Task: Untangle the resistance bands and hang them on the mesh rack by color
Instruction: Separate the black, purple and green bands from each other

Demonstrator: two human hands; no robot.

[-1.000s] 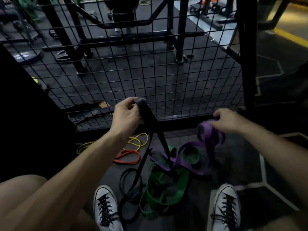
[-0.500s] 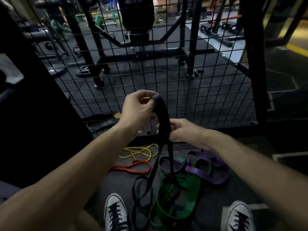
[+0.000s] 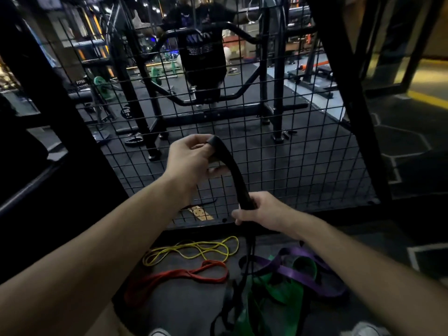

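My left hand [image 3: 191, 158] pinches the top loop of a black resistance band [image 3: 234, 174], held up in front of the black mesh rack [image 3: 303, 151]. Lower down, my right hand [image 3: 260, 210] is closed around the same band. Its tail hangs to the floor into a pile with a green band [image 3: 278, 292] and a purple band [image 3: 312, 280]. A yellow band [image 3: 194, 249] and a red band [image 3: 179, 278] lie apart on the floor to the left.
A thick black frame post [image 3: 351, 93] borders the mesh on the right. A dark panel [image 3: 31, 141] stands at left. Gym racks and weight plates [image 3: 103, 87] sit beyond the mesh. My white shoes [image 3: 366, 329] peek in at the bottom edge.
My right hand let go of the purple band, moved left and gripped the black band below my left hand. Both hands have lifted the black band higher against the mesh.
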